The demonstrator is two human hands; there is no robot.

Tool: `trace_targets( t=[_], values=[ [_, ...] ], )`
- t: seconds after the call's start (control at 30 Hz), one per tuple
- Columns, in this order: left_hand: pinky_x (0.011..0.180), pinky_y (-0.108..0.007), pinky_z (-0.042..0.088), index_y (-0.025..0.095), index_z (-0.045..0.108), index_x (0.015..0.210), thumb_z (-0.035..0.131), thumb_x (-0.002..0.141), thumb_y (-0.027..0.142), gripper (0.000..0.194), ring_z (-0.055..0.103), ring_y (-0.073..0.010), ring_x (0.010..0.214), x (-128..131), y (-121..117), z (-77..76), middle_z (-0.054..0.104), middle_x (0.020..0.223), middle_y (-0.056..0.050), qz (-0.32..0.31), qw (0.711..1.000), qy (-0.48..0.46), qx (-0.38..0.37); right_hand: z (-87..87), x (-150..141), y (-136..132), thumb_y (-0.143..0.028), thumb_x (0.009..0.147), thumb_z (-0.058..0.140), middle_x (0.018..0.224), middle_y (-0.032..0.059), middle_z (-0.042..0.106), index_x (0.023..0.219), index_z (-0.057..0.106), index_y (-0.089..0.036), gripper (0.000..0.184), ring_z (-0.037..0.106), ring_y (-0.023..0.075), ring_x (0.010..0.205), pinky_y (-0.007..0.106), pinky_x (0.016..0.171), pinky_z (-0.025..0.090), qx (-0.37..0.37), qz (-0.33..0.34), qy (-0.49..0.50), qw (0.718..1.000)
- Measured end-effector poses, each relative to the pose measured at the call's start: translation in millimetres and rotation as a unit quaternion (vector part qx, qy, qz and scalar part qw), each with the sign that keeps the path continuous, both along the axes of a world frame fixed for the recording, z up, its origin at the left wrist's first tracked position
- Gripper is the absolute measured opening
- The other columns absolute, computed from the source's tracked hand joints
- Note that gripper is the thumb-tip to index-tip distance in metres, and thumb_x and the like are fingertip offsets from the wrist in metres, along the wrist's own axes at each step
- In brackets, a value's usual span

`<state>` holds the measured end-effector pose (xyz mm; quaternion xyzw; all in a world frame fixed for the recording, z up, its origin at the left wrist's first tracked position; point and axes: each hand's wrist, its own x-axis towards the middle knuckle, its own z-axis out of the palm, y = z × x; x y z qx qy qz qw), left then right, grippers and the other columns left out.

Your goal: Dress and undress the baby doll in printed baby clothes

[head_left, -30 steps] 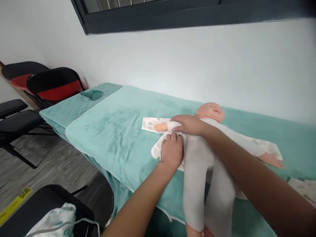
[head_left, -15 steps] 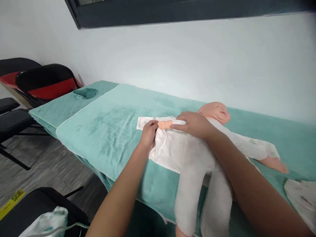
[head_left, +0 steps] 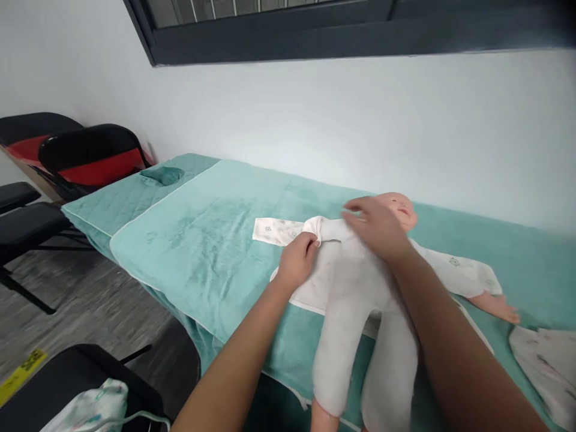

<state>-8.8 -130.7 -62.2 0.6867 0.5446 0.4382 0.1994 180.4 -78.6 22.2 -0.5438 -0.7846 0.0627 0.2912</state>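
A baby doll [head_left: 366, 282] with a white cloth body lies on its back on the green padded bed. Under it is spread a white patterned baby shirt [head_left: 310, 294]. One sleeve [head_left: 275, 230] reaches out to the left, and the doll's arm [head_left: 332, 229] enters it, its hand hidden in the fabric. My left hand [head_left: 299, 259] pinches the shirt at the sleeve opening. Over the doll's shoulder, my right hand [head_left: 375, 225] is somewhat blurred, its fingers apart and holding nothing. The doll's other arm wears a sleeve, with the small hand [head_left: 497, 305] sticking out.
The green bed [head_left: 193, 240] runs along a white wall below a dark window frame [head_left: 270, 42]. Folded patterned cloth [head_left: 546, 366] lies at right. Black chairs [head_left: 96, 159] stand at left. A nearer chair [head_left: 58, 384] holds a patterned cloth [head_left: 96, 408].
The doll's hand, bare before, has gone into the sleeve. My left hand moved right to the sleeve opening. My right hand let go of the doll's arm and moved toward its shoulder.
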Motion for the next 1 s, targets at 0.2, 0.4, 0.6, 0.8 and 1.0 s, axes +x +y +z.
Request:
trace_targets(
  t=[0.2, 0.4, 0.6, 0.8, 1.0],
  values=[
    [0.089, -0.032, 0.044, 0.020, 0.057, 0.095, 0.039, 0.100, 0.024, 0.019, 0.056, -0.0195, 0.101, 1.6, -4.2, 4.6, 0.063, 0.105, -0.007, 0.051, 0.994, 0.070, 0.065, -29.0, 105.1, -10.4, -0.065, 0.094, 0.029, 0.081, 0.0197, 0.068, 0.075, 0.067, -0.026, 0.058, 0.064, 0.0376, 0.079, 0.048, 0.064, 0.042, -0.057, -0.265, -0.006, 0.963],
    [0.083, -0.029, 0.044, 0.021, 0.058, 0.095, 0.043, 0.098, 0.025, 0.015, 0.059, -0.0174, 0.089, 15.6, -0.6, 15.2, 0.065, 0.097, -0.004, 0.082, 0.996, -0.024, 0.030, -40.5, 112.3, 6.9, -0.069, 0.094, 0.022, 0.077, 0.0152, 0.070, 0.072, 0.066, -0.024, 0.067, 0.065, 0.0347, 0.078, 0.046, 0.070, 0.045, -0.100, -0.168, -0.068, 0.978],
    [0.077, -0.030, 0.041, 0.022, 0.055, 0.085, 0.047, 0.094, 0.022, 0.012, 0.058, -0.0179, 0.082, 41.0, 21.7, 35.4, 0.065, 0.086, -0.001, 0.067, 0.996, -0.044, -0.027, -23.3, 93.4, -1.4, -0.062, 0.097, 0.027, 0.095, 0.0096, 0.074, 0.079, 0.065, -0.022, 0.058, 0.065, 0.0293, 0.087, 0.038, 0.073, 0.045, -0.131, -0.066, 0.005, 0.989],
    [0.078, -0.029, 0.042, 0.022, 0.052, 0.081, 0.048, 0.094, 0.020, 0.014, 0.059, -0.0177, 0.084, 46.8, 28.9, 66.9, 0.067, 0.087, -0.001, 0.018, 0.998, -0.057, -0.015, -26.2, 66.4, -7.0, -0.054, 0.099, 0.027, 0.107, 0.0106, 0.073, 0.093, 0.068, -0.022, 0.053, 0.065, 0.0291, 0.098, 0.038, 0.079, 0.045, -0.087, 0.025, -0.006, 0.996],
    [0.101, -0.037, 0.039, 0.022, 0.057, 0.085, 0.051, 0.092, 0.017, 0.011, 0.055, -0.0226, 0.113, 43.9, -1.7, 77.6, 0.066, 0.109, -0.006, 0.019, 1.000, 0.025, -0.001, -31.3, 53.8, -13.7, -0.058, 0.100, 0.023, 0.122, 0.0095, 0.071, 0.114, 0.067, -0.025, 0.058, 0.064, 0.0327, 0.111, 0.041, 0.087, 0.047, -0.103, -0.014, 0.018, 0.994]
  ],
)
